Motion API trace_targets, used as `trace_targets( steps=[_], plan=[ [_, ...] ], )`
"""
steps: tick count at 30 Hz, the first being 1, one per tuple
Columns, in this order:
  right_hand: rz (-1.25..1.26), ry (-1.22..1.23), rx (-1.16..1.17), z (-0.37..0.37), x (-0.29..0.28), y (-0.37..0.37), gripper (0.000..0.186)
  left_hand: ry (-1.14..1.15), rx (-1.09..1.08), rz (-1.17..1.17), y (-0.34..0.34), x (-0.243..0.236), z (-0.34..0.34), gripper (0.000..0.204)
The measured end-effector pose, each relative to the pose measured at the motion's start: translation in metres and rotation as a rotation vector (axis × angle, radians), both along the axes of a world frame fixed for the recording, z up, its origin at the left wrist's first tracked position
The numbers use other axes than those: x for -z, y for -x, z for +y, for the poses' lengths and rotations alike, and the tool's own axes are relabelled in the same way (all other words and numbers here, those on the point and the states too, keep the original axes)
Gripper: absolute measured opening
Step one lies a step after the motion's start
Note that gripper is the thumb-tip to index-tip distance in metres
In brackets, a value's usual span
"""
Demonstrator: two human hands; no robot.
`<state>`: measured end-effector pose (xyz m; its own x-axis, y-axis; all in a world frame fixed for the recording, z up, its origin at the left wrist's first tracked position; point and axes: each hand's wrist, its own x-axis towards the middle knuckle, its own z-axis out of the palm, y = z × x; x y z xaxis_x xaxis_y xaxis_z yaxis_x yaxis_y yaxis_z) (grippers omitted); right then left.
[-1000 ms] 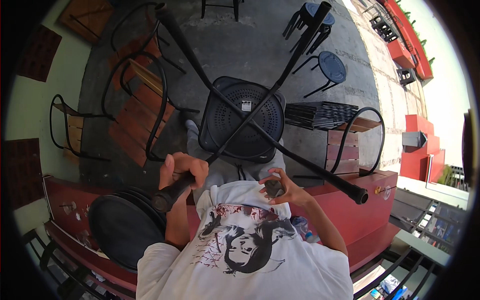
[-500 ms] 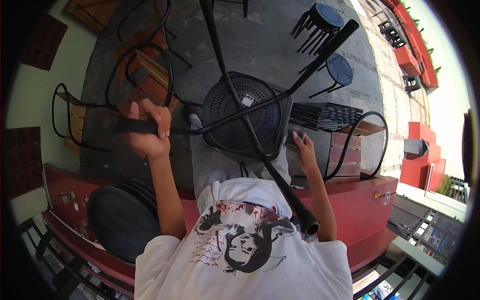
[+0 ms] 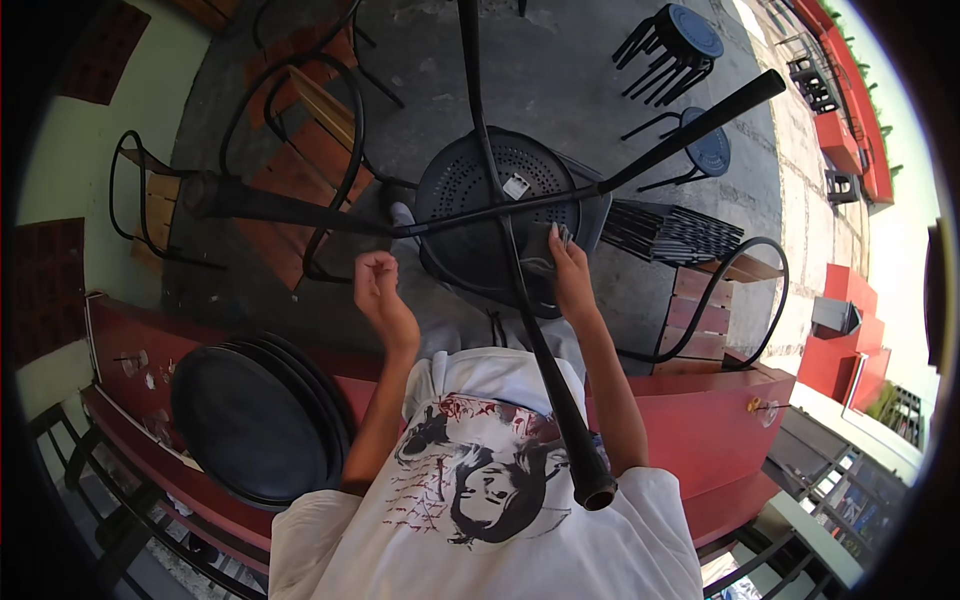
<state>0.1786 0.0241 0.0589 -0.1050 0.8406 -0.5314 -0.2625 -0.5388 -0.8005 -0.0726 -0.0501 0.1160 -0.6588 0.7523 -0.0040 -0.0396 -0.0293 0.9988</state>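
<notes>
A black stool [image 3: 455,180] with a perforated round seat lies upside down between my legs, a small white label on it and its four crossed legs [image 3: 740,100] sticking out toward the viewer. My left hand [image 3: 380,285] is curled below the left leg, apart from it, with nothing visible in its fingers. My right hand [image 3: 566,270] grips what looks like a grey rag [image 3: 540,260] against the seat, just right of the leg that runs down over my white shirt [image 3: 450,540].
Wooden chairs [image 3: 295,210] stand on the left, another chair [image 3: 690,310] at right. Stacked blue-topped stools [image 3: 690,30], a single stool [image 3: 706,150] and folded black metal frames [image 3: 660,232] are on the concrete floor. A red ledge [image 3: 690,420] runs behind me, holding black round discs [image 3: 250,425].
The upturned stool has turned clockwise. My left hand has let go of its leg and moved lower. My right hand has moved left and up onto the seat with the grey rag.
</notes>
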Motion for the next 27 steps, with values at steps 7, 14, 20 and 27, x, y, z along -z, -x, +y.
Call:
trace_targets(
  steps=[7, 14, 20, 27],
  plan=[
    [0.017, -0.055, 0.061, -0.021, -0.029, 0.039, 0.042, 0.243, 0.601, -0.062, -0.082, 0.002, 0.023, 0.029],
    [0.100, 0.060, 0.223, -0.019, -0.036, 0.042, 0.038, 0.220, 0.720, 0.261, -0.107, 0.031, 0.017, 0.029],
    [-0.536, -0.409, 0.027, 0.010, 0.004, 0.008, 0.039, 0.224, 0.854, 0.481, -0.086, 0.038, 0.030, 0.036],
    [-0.895, -0.729, -0.231, 0.032, 0.003, 0.026, 0.038, 0.278, 0.650, 0.686, -0.053, 0.079, 0.048, 0.021]
  ],
)
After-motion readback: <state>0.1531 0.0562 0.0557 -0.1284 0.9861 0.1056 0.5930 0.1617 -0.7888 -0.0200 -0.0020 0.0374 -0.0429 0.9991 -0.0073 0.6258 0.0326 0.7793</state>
